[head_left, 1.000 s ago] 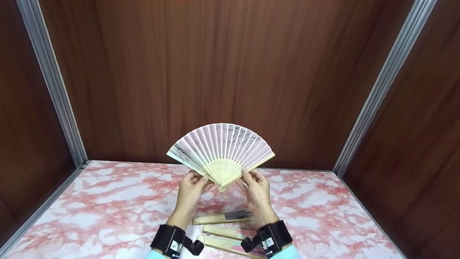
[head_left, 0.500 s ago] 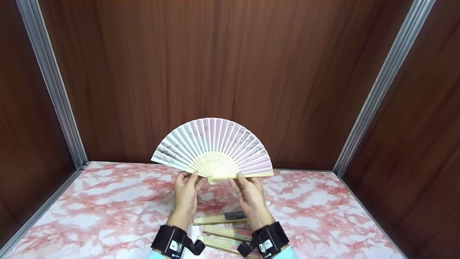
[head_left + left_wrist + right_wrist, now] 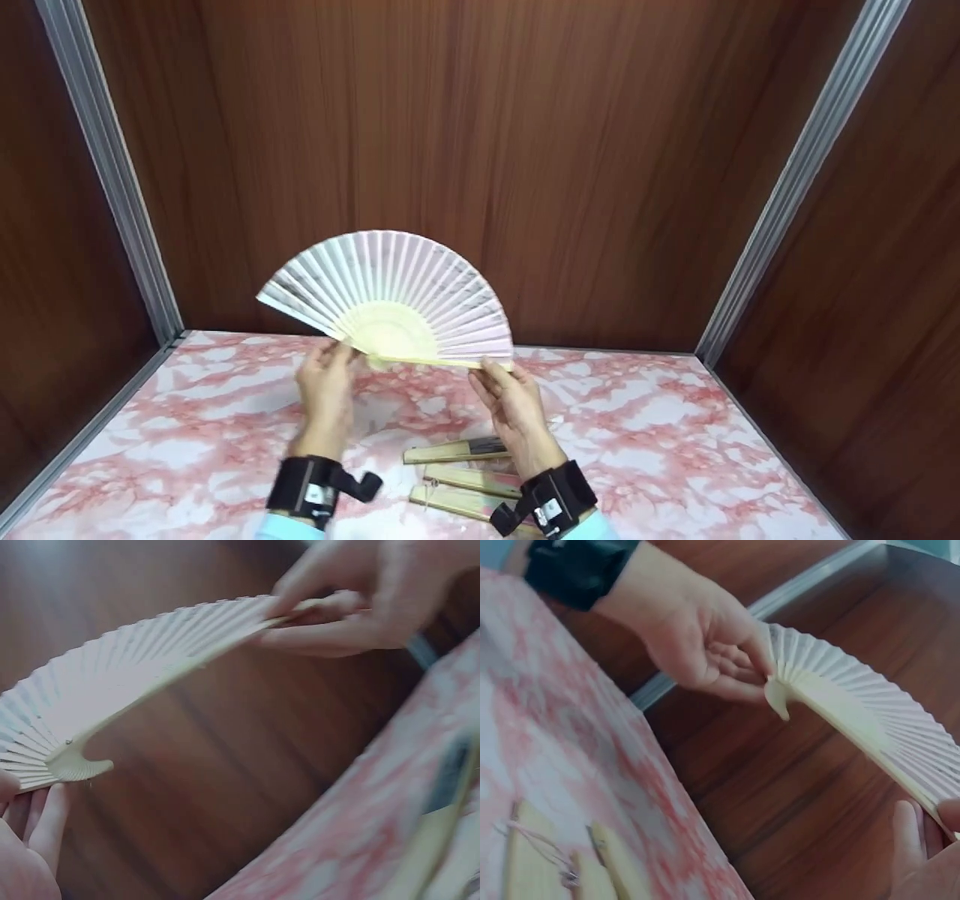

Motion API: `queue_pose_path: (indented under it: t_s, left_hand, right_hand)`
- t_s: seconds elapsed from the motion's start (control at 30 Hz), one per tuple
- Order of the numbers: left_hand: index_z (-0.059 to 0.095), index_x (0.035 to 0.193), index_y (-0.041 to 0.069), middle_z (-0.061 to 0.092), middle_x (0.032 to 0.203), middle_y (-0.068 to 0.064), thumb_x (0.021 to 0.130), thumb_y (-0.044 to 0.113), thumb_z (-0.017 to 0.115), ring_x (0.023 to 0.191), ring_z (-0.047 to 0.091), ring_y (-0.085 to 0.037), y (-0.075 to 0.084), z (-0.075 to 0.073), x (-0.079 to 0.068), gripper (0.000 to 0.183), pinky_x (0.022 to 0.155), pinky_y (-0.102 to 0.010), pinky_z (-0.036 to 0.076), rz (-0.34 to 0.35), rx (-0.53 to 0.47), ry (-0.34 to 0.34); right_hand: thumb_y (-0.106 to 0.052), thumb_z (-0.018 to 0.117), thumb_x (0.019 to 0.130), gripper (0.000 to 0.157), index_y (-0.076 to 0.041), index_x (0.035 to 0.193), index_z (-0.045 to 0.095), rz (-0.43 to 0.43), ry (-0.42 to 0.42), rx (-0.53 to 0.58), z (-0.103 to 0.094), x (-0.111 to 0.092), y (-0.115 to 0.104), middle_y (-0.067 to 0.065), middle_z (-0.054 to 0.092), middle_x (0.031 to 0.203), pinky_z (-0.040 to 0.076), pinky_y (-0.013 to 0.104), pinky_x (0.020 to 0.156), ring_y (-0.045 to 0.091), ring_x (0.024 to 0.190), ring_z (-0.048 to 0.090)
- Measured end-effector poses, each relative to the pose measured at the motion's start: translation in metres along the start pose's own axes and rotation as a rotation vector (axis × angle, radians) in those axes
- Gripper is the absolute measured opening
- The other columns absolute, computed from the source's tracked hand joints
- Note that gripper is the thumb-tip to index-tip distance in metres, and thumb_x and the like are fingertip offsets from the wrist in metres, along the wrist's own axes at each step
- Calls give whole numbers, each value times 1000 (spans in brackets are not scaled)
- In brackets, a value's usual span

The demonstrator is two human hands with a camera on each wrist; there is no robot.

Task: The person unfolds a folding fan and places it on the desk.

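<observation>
A folding fan [image 3: 397, 292] with pale ribs and a pinkish-white pleated leaf is spread wide above the table. My left hand [image 3: 326, 390] pinches its left edge close to the pivot, thumb in front. At the outer end of the lower right guard stick, my right hand [image 3: 517, 401] pinches the fan between thumb and fingers. Both wrist views show the same hold: in the left wrist view the fan [image 3: 150, 660] slants up to the right hand, and in the right wrist view its pivot end lies by the left hand [image 3: 705, 637].
Several folded fans [image 3: 457, 476] lie on the pink-and-white marbled table [image 3: 637, 465] below my hands; a cord with a small bead [image 3: 570, 877] hangs on one. Brown wood-grain panels [image 3: 480, 150] with metal corner posts [image 3: 802, 172] enclose the table.
The fan has spread from partly to widely opened and moved left and up. My left hand has moved left; my right hand has slid outward along the guard stick to its end.
</observation>
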State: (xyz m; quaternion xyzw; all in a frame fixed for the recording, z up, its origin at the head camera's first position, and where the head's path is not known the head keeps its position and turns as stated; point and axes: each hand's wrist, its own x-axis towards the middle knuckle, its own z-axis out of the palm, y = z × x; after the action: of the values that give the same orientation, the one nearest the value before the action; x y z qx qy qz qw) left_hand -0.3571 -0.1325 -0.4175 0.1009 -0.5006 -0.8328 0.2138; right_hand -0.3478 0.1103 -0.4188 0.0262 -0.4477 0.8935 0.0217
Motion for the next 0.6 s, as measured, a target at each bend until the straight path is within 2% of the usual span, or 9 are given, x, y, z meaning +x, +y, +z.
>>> queue_pose_path:
  t_s: [0.17,0.27,0.37,0.5,0.6]
  left_hand:
    - [58,147,-5,67,102,8,108,14,66,84,72,2,21,-30,20,44,79,-18,66,9,70,69]
    - [61,149,-3,69,96,14,107,17,68,79,72,5,29,-47,31,47,74,-16,65,13,156,92]
    - [63,148,-4,68,88,21,105,15,70,78,70,8,35,-64,41,47,76,-13,64,16,217,105]
    - [67,144,-1,67,81,25,103,17,73,73,67,10,43,-88,55,45,71,-12,61,11,379,119]
    - [69,143,3,77,93,15,102,24,75,72,61,12,48,-109,65,46,67,-11,58,11,560,128]
  right_hand:
    - [0,69,102,17,-13,94,75,74,-55,-154,12,-15,22,-3,80,88,67,23,91,7,86,77]
    - [-1,72,99,8,-5,103,77,129,-87,-242,19,-25,36,-1,79,90,67,22,90,8,86,76]
    - [1,73,97,21,3,117,76,195,-131,-294,26,-35,52,4,81,97,68,23,90,10,88,78]
    - [2,74,93,28,4,121,75,249,-157,-342,40,-48,74,7,83,101,68,25,87,12,88,78]
    - [4,72,88,29,5,118,76,279,-138,-344,55,-59,93,8,82,101,69,28,85,13,86,77]
